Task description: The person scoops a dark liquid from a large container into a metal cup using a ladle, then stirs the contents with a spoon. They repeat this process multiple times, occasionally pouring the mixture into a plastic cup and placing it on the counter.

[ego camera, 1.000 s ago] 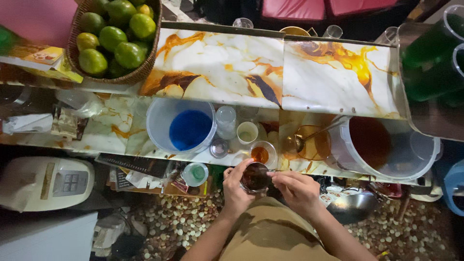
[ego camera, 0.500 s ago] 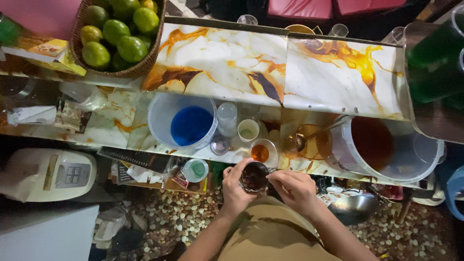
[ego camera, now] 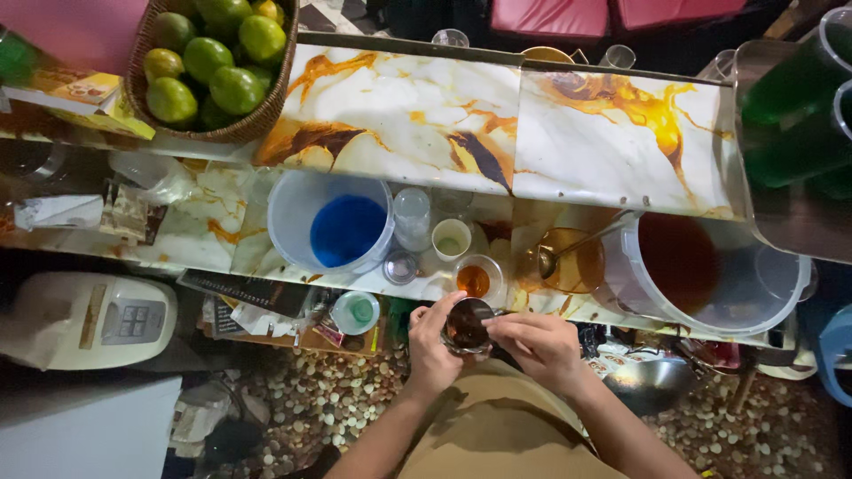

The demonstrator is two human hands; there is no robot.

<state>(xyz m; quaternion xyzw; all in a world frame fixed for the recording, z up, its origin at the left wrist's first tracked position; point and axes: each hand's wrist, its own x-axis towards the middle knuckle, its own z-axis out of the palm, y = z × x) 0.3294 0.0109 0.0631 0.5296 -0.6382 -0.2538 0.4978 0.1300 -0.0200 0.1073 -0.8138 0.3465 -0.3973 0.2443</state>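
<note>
- Marble counter [ego camera: 399, 115]: wide bare slab; front ledge crowded by blue-liquid bucket [ego camera: 330, 223] and red-brown bucket [ego camera: 701, 270], the latter cut off by a dark tray.
- Left hand [ego camera: 430, 346] wraps small dark-filled cup [ego camera: 467, 325], fingers closed.
- Right hand [ego camera: 537, 346] pinches cup rim; fingertips partly hidden.
- Cup sits below counter edge, near orange-liquid cup [ego camera: 474, 280].

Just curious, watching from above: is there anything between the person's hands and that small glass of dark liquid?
Nothing visible. The left hand and right hand both already touch the small glass, gripping it from either side just below the counter edge.
</note>
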